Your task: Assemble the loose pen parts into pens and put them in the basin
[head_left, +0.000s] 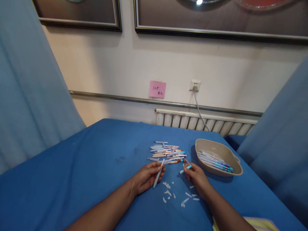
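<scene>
A slim white pen barrel (158, 177) rests slanted in the left hand (146, 177), the fingers curled loosely around its upper half and the lower end pointing down toward the blue tablecloth (84, 173). The right hand (196, 176), just apart from it, pinches a small teal cap (189, 166) between thumb and fingertips, the rest of the fingers folded in; a short white piece (182, 172) lies on the cloth just beside that hand.

The barrel looks like light, rigid plastic, smooth enough to roll or slip; it would likely be steadiest held around the middle, as it is, rather than at the narrow tip. The cap is tiny and would need a fingertip pinch.

Between and below the hands lies a scatter of small white bits (179, 195) on the cloth. Just beyond the fingers sits a loose pile of pens (167, 152) in white, orange and blue, lying roughly side by side. To the right of the pile stands a beige oval tray (237, 170) holding several blue-tipped pens (215, 161).

Farther off, a white radiator (204, 123) runs along the wall beneath a pink sticky note (157, 89) and a wall socket (195, 85) with a cord plugged in. Pale blue drapes hang at both sides.
</scene>
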The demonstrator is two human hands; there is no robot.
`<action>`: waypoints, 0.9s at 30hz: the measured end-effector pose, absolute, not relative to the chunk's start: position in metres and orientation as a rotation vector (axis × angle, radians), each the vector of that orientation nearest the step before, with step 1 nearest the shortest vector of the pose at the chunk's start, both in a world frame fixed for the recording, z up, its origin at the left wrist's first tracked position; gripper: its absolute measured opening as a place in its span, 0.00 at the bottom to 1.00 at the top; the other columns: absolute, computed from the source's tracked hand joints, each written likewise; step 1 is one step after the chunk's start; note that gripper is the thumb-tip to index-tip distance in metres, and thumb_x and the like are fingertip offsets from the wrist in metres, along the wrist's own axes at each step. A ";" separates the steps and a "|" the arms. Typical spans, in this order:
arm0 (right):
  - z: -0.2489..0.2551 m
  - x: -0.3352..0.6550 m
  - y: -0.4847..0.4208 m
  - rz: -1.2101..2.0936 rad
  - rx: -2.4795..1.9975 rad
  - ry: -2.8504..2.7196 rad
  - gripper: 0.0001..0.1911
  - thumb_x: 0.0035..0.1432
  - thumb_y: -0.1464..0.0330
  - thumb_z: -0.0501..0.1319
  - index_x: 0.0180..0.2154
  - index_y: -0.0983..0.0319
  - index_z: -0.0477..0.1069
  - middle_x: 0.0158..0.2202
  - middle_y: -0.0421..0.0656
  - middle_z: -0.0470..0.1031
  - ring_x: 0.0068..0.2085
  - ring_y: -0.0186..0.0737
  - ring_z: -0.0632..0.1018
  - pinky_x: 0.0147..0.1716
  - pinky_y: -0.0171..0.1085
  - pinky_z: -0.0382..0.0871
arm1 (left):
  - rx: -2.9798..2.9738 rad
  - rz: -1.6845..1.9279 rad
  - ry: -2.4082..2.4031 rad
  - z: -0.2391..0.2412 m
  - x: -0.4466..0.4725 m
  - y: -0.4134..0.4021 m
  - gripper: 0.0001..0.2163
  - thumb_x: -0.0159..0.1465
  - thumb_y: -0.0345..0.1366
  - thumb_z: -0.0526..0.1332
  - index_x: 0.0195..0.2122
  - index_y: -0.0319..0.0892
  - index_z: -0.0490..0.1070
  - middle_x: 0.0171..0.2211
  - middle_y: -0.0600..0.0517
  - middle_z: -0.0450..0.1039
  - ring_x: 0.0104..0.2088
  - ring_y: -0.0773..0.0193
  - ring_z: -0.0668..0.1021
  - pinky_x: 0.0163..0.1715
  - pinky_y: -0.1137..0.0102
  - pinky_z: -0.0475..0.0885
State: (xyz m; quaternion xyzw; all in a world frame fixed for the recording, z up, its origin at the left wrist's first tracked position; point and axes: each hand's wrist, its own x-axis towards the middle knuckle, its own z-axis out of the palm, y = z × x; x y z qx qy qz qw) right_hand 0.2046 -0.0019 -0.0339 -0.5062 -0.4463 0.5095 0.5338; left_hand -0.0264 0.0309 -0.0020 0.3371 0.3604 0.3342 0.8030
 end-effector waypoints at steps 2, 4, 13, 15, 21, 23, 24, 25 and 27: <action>-0.037 0.205 -0.001 1.243 -1.160 -1.042 0.22 0.43 0.51 0.64 0.29 0.63 0.69 0.15 0.34 0.60 0.18 0.30 0.59 0.19 0.31 0.50 | 0.758 0.729 0.798 -0.002 -0.023 0.030 0.12 0.52 0.32 0.68 0.35 0.37 0.68 0.30 0.51 0.73 0.23 0.71 0.75 0.21 0.78 0.68; -0.040 0.205 -0.001 1.283 -1.111 -1.014 0.23 0.45 0.49 0.62 0.31 0.63 0.70 0.17 0.35 0.61 0.19 0.30 0.60 0.19 0.31 0.51 | 0.800 0.734 0.836 -0.002 -0.019 0.029 0.12 0.52 0.33 0.68 0.35 0.37 0.68 0.28 0.52 0.73 0.21 0.72 0.73 0.18 0.79 0.65; -0.028 0.207 -0.006 1.398 -1.035 -0.852 0.23 0.45 0.48 0.63 0.27 0.63 0.66 0.19 0.35 0.64 0.19 0.29 0.63 0.19 0.30 0.54 | 1.130 0.622 0.874 -0.005 0.007 0.025 0.11 0.52 0.38 0.66 0.31 0.36 0.69 0.25 0.52 0.73 0.17 0.73 0.71 0.15 0.79 0.62; -0.028 0.208 -0.006 1.432 -0.999 -0.805 0.22 0.46 0.50 0.63 0.27 0.62 0.65 0.19 0.35 0.64 0.18 0.29 0.63 0.19 0.30 0.54 | 1.186 0.598 0.845 -0.006 0.009 0.024 0.11 0.53 0.39 0.65 0.31 0.35 0.70 0.26 0.51 0.73 0.18 0.73 0.71 0.15 0.78 0.63; -0.030 0.211 -0.004 1.569 -0.954 -0.687 0.19 0.47 0.54 0.65 0.30 0.62 0.65 0.20 0.36 0.66 0.19 0.29 0.65 0.20 0.30 0.56 | 1.227 0.538 0.797 -0.008 0.008 0.025 0.13 0.54 0.41 0.64 0.33 0.36 0.70 0.27 0.50 0.74 0.19 0.70 0.73 0.16 0.77 0.65; -0.028 0.210 -0.005 1.578 -0.968 -0.701 0.19 0.47 0.55 0.65 0.29 0.62 0.64 0.21 0.37 0.67 0.19 0.29 0.65 0.20 0.30 0.57 | 1.244 0.507 0.783 -0.007 0.008 0.024 0.13 0.54 0.41 0.64 0.33 0.36 0.69 0.27 0.49 0.74 0.19 0.70 0.73 0.16 0.77 0.65; -0.027 0.209 -0.006 1.576 -0.971 -0.721 0.19 0.47 0.54 0.65 0.29 0.62 0.64 0.21 0.37 0.67 0.19 0.29 0.66 0.20 0.30 0.57 | 1.250 0.493 0.779 -0.006 0.008 0.024 0.13 0.54 0.41 0.64 0.33 0.36 0.69 0.27 0.49 0.74 0.19 0.70 0.73 0.16 0.77 0.65; -0.026 0.209 -0.007 1.573 -0.970 -0.745 0.19 0.47 0.54 0.64 0.29 0.62 0.65 0.21 0.38 0.67 0.19 0.29 0.66 0.20 0.30 0.57 | 1.255 0.481 0.776 -0.005 0.008 0.024 0.13 0.54 0.41 0.64 0.34 0.36 0.70 0.28 0.49 0.74 0.19 0.70 0.73 0.16 0.77 0.65; -0.024 0.207 -0.008 1.554 -0.962 -0.801 0.20 0.47 0.53 0.64 0.29 0.62 0.65 0.22 0.39 0.68 0.20 0.30 0.67 0.20 0.30 0.58 | 1.265 0.466 0.768 -0.004 0.008 0.023 0.13 0.54 0.42 0.64 0.34 0.36 0.70 0.28 0.49 0.74 0.19 0.70 0.73 0.16 0.77 0.65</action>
